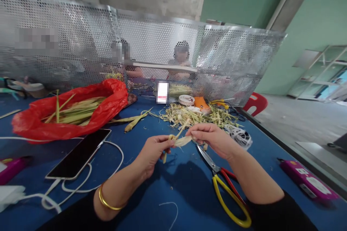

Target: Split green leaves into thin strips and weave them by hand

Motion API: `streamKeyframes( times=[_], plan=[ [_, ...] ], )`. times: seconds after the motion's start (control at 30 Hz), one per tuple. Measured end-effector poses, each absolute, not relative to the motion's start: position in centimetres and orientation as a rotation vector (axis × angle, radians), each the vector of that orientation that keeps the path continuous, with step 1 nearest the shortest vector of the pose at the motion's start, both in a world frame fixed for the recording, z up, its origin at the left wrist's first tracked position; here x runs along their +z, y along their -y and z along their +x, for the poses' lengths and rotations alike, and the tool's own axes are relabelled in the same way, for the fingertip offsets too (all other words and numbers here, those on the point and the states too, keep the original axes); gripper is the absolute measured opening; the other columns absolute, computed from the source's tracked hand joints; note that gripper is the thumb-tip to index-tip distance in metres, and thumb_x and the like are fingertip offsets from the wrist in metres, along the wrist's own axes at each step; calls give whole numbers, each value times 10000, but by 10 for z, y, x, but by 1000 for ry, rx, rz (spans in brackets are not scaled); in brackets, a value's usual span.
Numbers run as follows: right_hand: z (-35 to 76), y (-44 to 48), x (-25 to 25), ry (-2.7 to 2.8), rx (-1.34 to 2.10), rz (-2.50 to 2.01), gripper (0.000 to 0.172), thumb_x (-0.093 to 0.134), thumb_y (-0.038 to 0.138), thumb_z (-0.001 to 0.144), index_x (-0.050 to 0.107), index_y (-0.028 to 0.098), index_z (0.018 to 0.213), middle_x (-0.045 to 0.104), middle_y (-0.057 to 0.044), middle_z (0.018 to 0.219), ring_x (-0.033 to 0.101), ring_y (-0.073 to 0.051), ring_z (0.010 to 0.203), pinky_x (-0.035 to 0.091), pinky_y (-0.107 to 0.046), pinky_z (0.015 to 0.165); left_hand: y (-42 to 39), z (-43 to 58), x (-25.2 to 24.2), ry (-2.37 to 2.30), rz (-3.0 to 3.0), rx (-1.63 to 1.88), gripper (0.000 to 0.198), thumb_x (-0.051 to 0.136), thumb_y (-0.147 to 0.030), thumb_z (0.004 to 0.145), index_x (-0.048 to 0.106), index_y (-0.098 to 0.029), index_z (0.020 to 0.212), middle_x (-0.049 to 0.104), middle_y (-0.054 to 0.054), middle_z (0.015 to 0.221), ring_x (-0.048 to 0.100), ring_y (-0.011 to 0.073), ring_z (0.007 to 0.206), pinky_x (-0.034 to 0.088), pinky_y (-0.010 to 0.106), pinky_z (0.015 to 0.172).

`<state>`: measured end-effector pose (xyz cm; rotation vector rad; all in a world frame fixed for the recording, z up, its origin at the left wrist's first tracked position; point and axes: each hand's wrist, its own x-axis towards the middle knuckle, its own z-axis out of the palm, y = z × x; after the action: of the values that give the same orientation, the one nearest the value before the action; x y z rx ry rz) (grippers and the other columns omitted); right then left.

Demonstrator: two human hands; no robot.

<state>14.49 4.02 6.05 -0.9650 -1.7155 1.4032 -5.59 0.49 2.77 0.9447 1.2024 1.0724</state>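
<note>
Near the middle of the blue table, both hands hold a pale, dried leaf strip that looks like corn husk. My left hand pinches its left part, where a yellowish strip is looped or folded and a short end hangs below the fingers. My right hand grips the other end between thumb and fingers. Scissors with one yellow and one red handle lie under and beside my right forearm, blades pointing away. Behind the hands is a heap of cut husk scraps.
Left stand a red plastic bag of long leaves and a phone with a white cable. A lit screen, tape roll and orange packet sit behind. A purple box lies right. People sit beyond the perforated screen.
</note>
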Motion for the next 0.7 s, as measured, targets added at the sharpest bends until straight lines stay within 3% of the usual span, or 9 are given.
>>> streamKeyframes(
  times=[0.23,0.3,0.4,0.47,0.57,0.7],
  plan=[
    [142,-43,54,1399,1687,-799,241,626,270,751,723,166,946,693,-59,825,614,-130,678,495,-290,708,-4,-55,28,-1177,972,1043,211,744,-302,608,722,-128,726,619,27,620,433,65,482,231,173,409],
    [136,-39,54,1488,1553,-839,241,641,257,739,718,183,955,699,-62,881,627,-150,729,493,-314,740,-5,-55,28,-1198,950,1065,242,747,-298,601,712,-128,769,630,24,627,431,60,468,220,168,397],
    [127,-30,54,1701,1115,-905,100,654,269,752,716,196,780,677,-43,843,609,-169,768,473,-316,736,-6,-54,26,-1235,919,1101,290,760,-289,574,688,-128,803,659,31,637,456,67,460,230,168,392],
    [121,-25,52,1820,865,-869,149,614,275,792,693,193,696,643,-41,836,587,-177,812,452,-305,747,-6,-53,25,-1253,923,1132,273,773,-285,548,673,-129,750,665,32,613,462,71,452,243,174,394],
    [115,-21,49,1925,800,-853,205,516,269,860,681,197,764,616,-25,790,562,-156,753,430,-269,692,-6,-51,23,-1272,953,1169,240,783,-275,530,669,-135,688,641,7,540,419,55,412,251,182,399],
    [112,-20,43,1882,822,-1032,91,555,253,822,619,190,807,576,22,639,503,-124,589,388,-227,564,-6,-49,23,-1317,979,1183,191,764,-251,556,683,-141,690,562,-45,439,358,40,372,262,182,404]
  ],
)
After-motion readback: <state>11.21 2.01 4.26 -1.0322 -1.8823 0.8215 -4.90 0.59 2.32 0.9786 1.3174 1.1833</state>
